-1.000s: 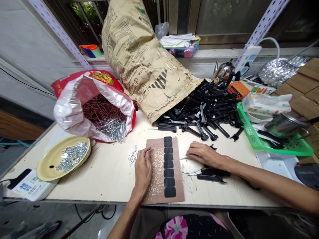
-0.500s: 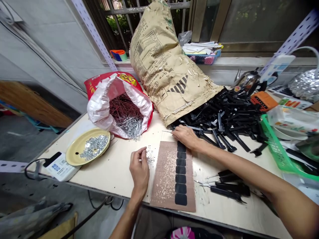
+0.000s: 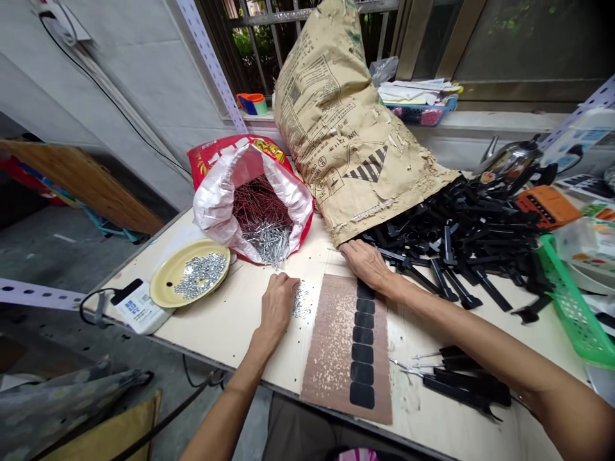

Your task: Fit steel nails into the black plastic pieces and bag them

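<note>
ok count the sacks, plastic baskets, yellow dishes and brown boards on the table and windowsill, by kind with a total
Sacks: 2 (brown paper sack, red-and-white sack)
Plastic baskets: 2 (green basket, blue basket)
Yellow dish: 1
Brown board: 1
Total: 6

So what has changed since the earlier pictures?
The right hand let go of a black tool among those right of the board, and moved forward and left to the mouth of the paper sack; its grip is unclear. The left hand moved off the board, beside the small metal pieces. The board, yellow dish and red bag stayed put.
</note>
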Motion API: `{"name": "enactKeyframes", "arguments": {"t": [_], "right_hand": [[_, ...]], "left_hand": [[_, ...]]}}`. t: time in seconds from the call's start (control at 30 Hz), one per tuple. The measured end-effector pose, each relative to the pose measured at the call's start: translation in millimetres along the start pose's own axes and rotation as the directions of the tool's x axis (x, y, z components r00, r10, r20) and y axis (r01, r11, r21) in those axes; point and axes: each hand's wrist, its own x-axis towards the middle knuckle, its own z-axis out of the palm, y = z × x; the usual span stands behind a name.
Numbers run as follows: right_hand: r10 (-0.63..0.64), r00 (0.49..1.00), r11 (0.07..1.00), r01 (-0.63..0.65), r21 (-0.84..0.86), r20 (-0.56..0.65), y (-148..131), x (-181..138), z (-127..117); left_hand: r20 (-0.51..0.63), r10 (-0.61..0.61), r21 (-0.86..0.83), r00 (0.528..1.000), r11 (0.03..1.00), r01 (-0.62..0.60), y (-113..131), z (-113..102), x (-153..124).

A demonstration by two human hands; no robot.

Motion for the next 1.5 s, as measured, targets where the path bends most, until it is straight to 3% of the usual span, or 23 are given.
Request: {"name": "enactKeyframes", "arguments": {"t": [0.1,0.2,0.23,0.3,0.37,0.4,0.47,0.53,0.67,0.9,1.1,1.5], "right_hand": [[0.017,0.991,0.977,0.012,0.214,-0.13,-7,-8,-18],[0.044,0.98,0.917,0.038,0.398,-0.195,-20,-17,-36],[0.041,0.979,0.902,0.05,0.429,-0.2,-25,-20,-41],[0.03,0.98,0.882,0.065,0.467,-0.195,-38,-27,-50],[0.027,0.982,0.873,0.069,0.483,-0.189,-50,-32,-56],[0.032,0.982,0.873,0.063,0.484,-0.186,-55,-34,-58],[0.041,0.983,0.884,0.048,0.465,-0.181,-62,-37,-62],[0.051,0.983,0.901,0.032,0.432,-0.179,-64,-39,-65],[0.079,0.981,0.92,-0.003,0.393,-0.178,-61,-43,-69],[0.058,0.977,0.975,-0.012,0.221,-0.203,-61,-49,-76],[-0.001,0.967,1.0,0.004,0.009,-0.257,-61,-53,-75],[0.123,0.985,0.972,-0.096,0.214,-0.117,-53,-58,-74]], "left_hand": [[-0.034,-0.049,-0.113,0.998,0.993,0.045,-2,1,1],[-0.036,-0.25,-0.42,0.968,0.882,0.212,4,-7,3],[0.019,-0.34,-0.57,0.94,0.769,0.29,9,-11,4],[0.223,-0.444,-0.813,0.868,0.407,0.417,23,-21,6],[0.42,-0.396,-0.88,0.816,0.04,0.473,38,-30,8],[0.478,-0.358,-0.872,0.802,-0.089,0.481,46,-34,9],[0.534,-0.309,-0.844,0.787,-0.247,0.475,60,-38,10],[0.548,-0.295,-0.829,0.783,-0.316,0.461,71,-38,9],[0.546,-0.289,-0.83,0.786,-0.312,0.462,82,-38,8],[0.486,-0.298,-0.874,0.821,-0.184,0.45,88,-34,9],[0.361,-0.383,-0.927,0.85,-0.052,0.371,98,-33,8],[0.346,-0.31,-0.918,0.886,0.084,0.387,95,-30,10]]}}
